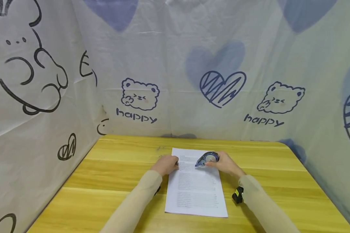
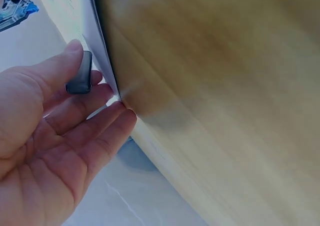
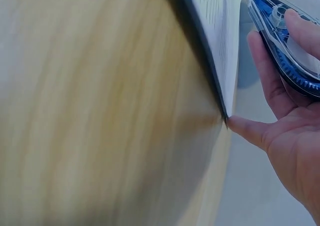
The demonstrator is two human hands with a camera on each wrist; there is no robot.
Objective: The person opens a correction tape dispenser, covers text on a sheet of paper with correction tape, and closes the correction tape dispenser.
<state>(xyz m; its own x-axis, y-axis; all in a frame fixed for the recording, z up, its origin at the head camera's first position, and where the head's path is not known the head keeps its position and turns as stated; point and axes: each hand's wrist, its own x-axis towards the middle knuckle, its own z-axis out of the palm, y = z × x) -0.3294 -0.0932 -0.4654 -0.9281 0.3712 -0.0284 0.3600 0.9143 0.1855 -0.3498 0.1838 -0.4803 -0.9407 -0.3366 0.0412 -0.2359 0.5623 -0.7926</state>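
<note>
In the head view, a blue, clear-cased correction tape (image 1: 205,158) is gripped by my right hand (image 1: 226,164), its narrow tip pointing left over the upper part of a printed paper sheet (image 1: 196,202). The right wrist view shows the correction tape (image 3: 272,35) between thumb and fingers, with the little finger reaching to the sheet's edge. My left hand (image 1: 164,164) is at the sheet's upper left edge. Up close, the left wrist view shows it pinching a small dark cap-like piece (image 2: 80,76), while its other fingers (image 2: 112,131) rest by the paper's edge.
The sheet lies on a yellow wood-grain table (image 1: 110,181). Behind and beside the table hangs a pale cloth (image 1: 178,113) printed with hearts, bears and lettering. A black wrist camera (image 1: 237,195) sits on the right forearm.
</note>
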